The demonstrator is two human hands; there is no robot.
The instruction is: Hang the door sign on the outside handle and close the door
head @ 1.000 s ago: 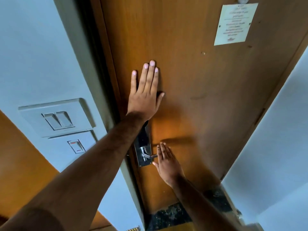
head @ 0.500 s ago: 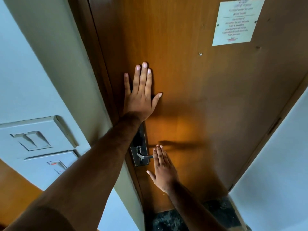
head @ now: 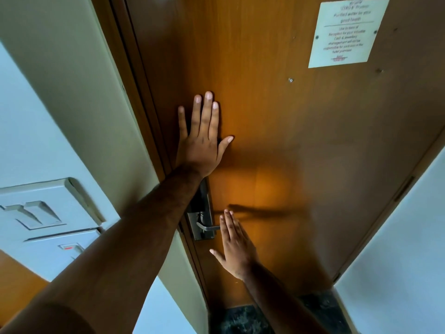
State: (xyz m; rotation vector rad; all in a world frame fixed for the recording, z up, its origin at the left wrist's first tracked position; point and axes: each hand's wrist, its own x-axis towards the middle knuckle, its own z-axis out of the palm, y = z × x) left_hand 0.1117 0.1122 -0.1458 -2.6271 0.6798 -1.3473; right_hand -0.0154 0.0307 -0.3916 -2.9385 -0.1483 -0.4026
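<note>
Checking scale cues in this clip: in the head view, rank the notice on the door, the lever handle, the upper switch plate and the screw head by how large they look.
1. Upper switch plate, though it is nearer the camera.
2. Notice.
3. Lever handle.
4. Screw head.

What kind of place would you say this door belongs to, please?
Probably a hotel room, seen from inside: the notice on the wooden door mentions the hotel premises, and there is a lever handle on a metal lock plate.
</note>
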